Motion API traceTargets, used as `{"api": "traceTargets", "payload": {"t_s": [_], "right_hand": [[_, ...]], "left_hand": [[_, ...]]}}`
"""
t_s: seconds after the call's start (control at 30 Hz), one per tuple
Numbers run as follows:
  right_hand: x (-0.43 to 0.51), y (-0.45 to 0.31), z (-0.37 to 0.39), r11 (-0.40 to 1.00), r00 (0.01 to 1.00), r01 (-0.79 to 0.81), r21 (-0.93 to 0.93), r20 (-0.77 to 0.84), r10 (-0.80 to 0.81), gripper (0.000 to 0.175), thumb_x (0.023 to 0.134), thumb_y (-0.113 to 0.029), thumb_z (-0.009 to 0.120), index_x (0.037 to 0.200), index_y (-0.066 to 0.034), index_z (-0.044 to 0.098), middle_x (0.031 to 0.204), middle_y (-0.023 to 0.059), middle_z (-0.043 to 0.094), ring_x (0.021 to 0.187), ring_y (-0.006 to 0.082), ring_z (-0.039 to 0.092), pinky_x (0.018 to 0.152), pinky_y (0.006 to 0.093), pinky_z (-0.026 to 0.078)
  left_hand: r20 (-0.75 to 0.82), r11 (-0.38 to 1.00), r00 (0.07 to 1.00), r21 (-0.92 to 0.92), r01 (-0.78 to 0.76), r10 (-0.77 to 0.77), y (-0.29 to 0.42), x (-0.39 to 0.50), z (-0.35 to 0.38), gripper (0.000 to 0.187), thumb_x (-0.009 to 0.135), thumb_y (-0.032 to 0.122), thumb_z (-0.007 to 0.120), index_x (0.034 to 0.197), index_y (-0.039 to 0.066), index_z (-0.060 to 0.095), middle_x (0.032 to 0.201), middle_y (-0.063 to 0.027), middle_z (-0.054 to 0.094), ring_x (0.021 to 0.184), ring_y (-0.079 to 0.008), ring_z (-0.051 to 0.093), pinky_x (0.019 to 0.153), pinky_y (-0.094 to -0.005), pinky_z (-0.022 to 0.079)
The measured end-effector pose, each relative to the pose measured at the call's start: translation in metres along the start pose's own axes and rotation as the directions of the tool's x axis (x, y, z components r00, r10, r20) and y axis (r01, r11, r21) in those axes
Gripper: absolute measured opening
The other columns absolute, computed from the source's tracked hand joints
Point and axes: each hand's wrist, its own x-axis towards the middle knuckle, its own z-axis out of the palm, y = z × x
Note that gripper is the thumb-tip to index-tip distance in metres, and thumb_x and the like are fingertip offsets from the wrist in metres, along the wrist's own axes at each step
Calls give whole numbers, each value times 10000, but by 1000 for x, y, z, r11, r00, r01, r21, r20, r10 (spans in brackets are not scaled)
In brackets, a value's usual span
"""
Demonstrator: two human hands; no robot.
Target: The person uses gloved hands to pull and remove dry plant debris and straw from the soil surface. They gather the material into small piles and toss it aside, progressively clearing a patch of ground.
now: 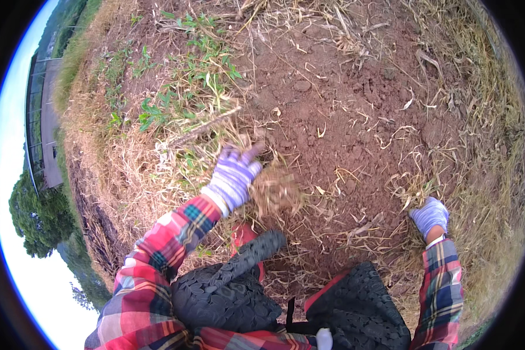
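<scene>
My left hand (234, 177), in a purple-and-white striped knit glove, is over the dry grass left of centre and blurred by motion. Close by its fingers lies a blurred brown stalk (205, 127). A blurred clump of dry straw (278, 190) sits just to the right of the palm; whether the hand grips any of it cannot be made out. Far to the right, my right hand (429, 217), gloved alike, is closed low at the ground on a tuft of dry grass (413, 190) with a few green blades.
Reddish-brown soil (315, 118) with scattered straw spreads between my hands. Green weeds (201, 52) grow at upper left, and dry grass (494, 131) borders the right. My patterned dark trouser legs (227, 295) and a red boot (243, 236) are below. A roofed structure (48, 118) stands far left.
</scene>
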Motion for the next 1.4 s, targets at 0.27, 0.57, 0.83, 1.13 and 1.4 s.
{"api": "traceTargets", "payload": {"t_s": [0.27, 0.57, 0.83, 1.13, 1.4], "right_hand": [[-3, 2, 1, 999, 1000, 16, 44, -22, -15, 507, 715, -432, 756, 1060, -63, 710, 1021, 183, 717, 970, 338, 686, 874, 403, 543], [-5, -1, -2, 999, 1000, -8, 38, -10, 8, 526, 723, -437, 755, 1092, -67, 695, 1074, 182, 708, 1016, 331, 676, 895, 400, 534], [-5, 1, 0, 999, 999, 4, 45, -45, -2, 493, 719, -426, 752, 1049, -62, 707, 1031, 183, 715, 988, 331, 683, 880, 404, 537], [-4, 0, 2, 1000, 1000, -10, 29, -26, 11, 500, 705, -420, 754, 1049, -60, 708, 1021, 188, 715, 981, 333, 684, 882, 406, 536], [-1, 1, 1, 999, 1000, -24, 39, -8, 24, 511, 698, -427, 781, 1060, -73, 714, 1025, 187, 715, 986, 343, 682, 880, 407, 540]], "left_hand": [[162, 852, 875, -207, 481, -455, -20, 30, -15, 1124, 627, 345, 880, 1519, 125, 232, 1490, -253, 375, 1210, -413, 551, 1033, -430, 465], [487, 727, 672, -104, 679, -558, -34, 54, -15, 1002, 717, 408, 827, 1481, 28, 302, 1145, -261, 664, 1068, -370, 657, 924, -397, 512], [426, 963, 891, -132, 233, -157, -58, 52, 28, 603, 828, 497, 661, 1260, 81, 604, 1089, -211, 686, 988, -365, 662, 884, -415, 521], [491, 910, 871, -358, 211, -9, 12, 4, -11, 771, 707, 364, 770, 1375, 85, 505, 902, -227, 691, 799, -373, 682, 715, -438, 559], [845, 866, 515, -361, 346, 146, 52, -49, -6, 710, 846, 391, 708, 1432, 85, 451, 983, -164, 713, 837, -302, 698, 729, -415, 573]]}}
